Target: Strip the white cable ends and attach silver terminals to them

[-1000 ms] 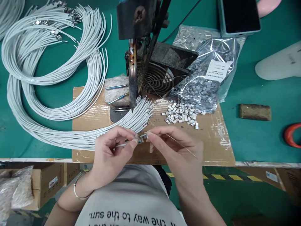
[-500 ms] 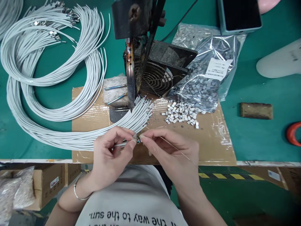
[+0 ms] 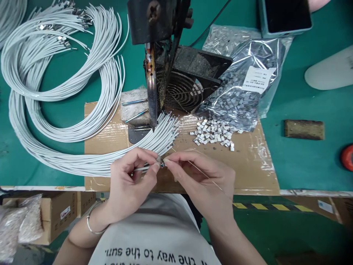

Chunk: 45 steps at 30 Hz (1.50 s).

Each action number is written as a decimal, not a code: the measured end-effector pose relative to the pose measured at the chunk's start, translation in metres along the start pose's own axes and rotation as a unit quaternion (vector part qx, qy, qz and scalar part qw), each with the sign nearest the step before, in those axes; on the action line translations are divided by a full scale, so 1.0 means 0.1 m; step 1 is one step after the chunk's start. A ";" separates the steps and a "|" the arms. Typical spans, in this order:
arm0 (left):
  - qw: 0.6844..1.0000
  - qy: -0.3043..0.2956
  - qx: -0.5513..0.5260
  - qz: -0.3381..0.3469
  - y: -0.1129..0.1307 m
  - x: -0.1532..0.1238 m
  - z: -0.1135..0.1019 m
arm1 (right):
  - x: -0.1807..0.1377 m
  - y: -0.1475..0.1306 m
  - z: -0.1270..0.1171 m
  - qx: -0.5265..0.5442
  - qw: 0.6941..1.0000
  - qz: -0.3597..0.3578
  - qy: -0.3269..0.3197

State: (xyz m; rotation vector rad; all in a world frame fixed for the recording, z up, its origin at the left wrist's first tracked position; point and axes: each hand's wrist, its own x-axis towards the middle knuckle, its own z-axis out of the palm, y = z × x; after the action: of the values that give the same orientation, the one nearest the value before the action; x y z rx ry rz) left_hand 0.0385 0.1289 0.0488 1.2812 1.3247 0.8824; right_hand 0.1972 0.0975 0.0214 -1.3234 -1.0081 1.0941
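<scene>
My left hand [image 3: 132,180] pinches the end of a thin white cable [image 3: 143,168] near the front edge of a cardboard sheet [image 3: 248,165]. My right hand [image 3: 201,176] meets it fingertip to fingertip, pinching a tiny metal piece at the cable's tip; a thin wire [image 3: 206,176] runs across its back. Just beyond the fingers lies a fanned bundle of white cables [image 3: 82,162] with bare ends. A loose heap of small metal terminals [image 3: 213,133] lies to the right, spilling from a clear bag [image 3: 242,95].
A dark soldering stand with a hanging iron [image 3: 151,92] and a black fan [image 3: 184,88] stands behind the cardboard. More coiled white cables [image 3: 55,55] lie at the left. A brown block [image 3: 304,129], an orange roll [image 3: 348,156] and a dark phone [image 3: 286,14] are at the right.
My right fingertips have closed in leftward onto the cable tip held by my left hand. The view has shifted slightly; the rest is unmoved.
</scene>
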 end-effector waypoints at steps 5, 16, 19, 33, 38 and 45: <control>1.000 -0.001 -0.004 -0.007 -0.01 0.02 0.00 | -0.04 0.04 -0.04 -0.067 0.997 -0.035 0.015; 0.999 0.023 -0.008 -0.024 -0.01 0.12 0.03 | -0.06 0.05 -0.12 -0.131 0.989 -0.070 0.009; 0.999 0.030 -0.007 -0.031 0.02 0.15 0.03 | -0.02 0.04 -0.11 -0.139 0.984 -0.111 0.007; 0.997 0.074 -0.021 -0.029 0.07 0.30 0.04 | 0.14 -0.01 0.03 -0.016 0.998 -0.052 0.030; 0.997 0.070 -0.029 -0.023 0.06 0.35 0.03 | 0.22 -0.03 0.06 0.021 0.999 -0.025 0.037; 0.996 0.076 -0.031 -0.017 0.06 0.43 0.02 | 0.28 -0.04 0.07 0.033 0.999 -0.013 0.030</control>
State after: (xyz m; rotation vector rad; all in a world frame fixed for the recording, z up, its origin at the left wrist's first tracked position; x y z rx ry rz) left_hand 0.0467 0.1711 0.0462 1.1583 1.4234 1.0057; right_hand 0.1959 0.1263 0.0238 -1.2797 -0.9359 1.0532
